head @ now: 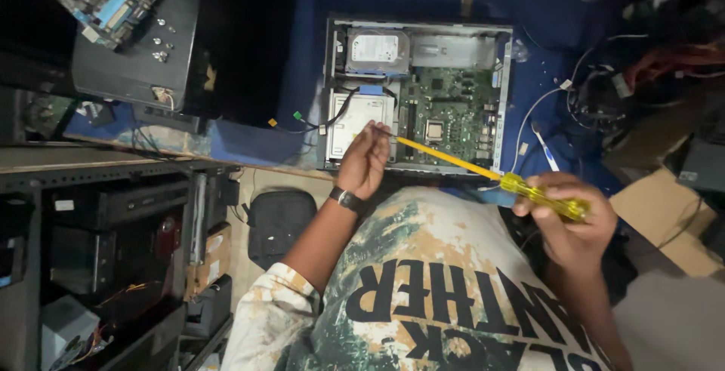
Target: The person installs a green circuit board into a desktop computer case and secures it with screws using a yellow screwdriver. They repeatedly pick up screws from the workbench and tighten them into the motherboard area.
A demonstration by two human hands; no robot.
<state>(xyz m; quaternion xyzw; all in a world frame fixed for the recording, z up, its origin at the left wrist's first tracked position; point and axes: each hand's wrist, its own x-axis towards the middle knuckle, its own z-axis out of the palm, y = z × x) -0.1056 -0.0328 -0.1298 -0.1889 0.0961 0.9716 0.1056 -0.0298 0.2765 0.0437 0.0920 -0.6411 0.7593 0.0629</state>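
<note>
My right hand (575, 224) grips the long yellow-handled screwdriver (483, 169), its tip reaching toward ten o'clock, where my left hand (364, 161) pinches and steadies it. It meets the open grey metal computer case (418, 92) at the front rail; I judge I'm seating the tip on a screw, which calls for aligning before turning.

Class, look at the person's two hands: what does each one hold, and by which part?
The right hand grips a long screwdriver by its yellow handle. The left hand pinches the shaft near the tip, over the open computer case.
</note>
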